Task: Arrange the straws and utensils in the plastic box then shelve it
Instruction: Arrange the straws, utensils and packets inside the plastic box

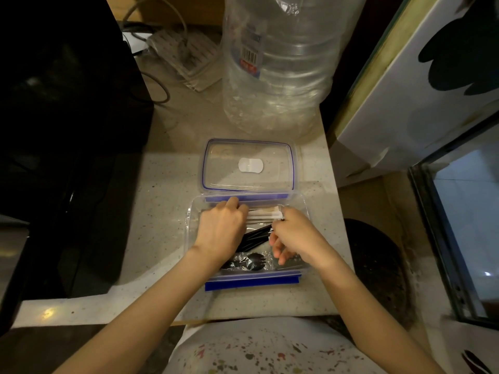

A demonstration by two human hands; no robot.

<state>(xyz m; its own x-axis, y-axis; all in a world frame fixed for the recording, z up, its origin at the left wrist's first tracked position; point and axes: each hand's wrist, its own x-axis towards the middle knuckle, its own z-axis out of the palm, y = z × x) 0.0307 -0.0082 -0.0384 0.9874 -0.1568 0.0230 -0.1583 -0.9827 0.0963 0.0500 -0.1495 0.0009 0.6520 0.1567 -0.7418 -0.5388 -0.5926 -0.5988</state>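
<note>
A clear plastic box [303, 203] with blue clips stands open on the counter in front of me. Its clear lid [248, 164] with a blue seal lies flat just behind it. Both my hands are inside the box. My left hand [220, 230] rests knuckles up on the left ends of the paper-wrapped straws [263, 214] along the far wall. My right hand [293, 236] pinches the right ends of those wrapped straws. Black straws [256, 236] lie slanted in the middle. A black spork in clear wrap [249, 260] lies along the near wall.
A large clear water jug [280, 60] stands behind the lid. A black appliance [62, 130] fills the left side. A white board [421, 85] leans at the right, above a dark round mat [378, 265]. Cables and a power strip [183, 52] lie at the back.
</note>
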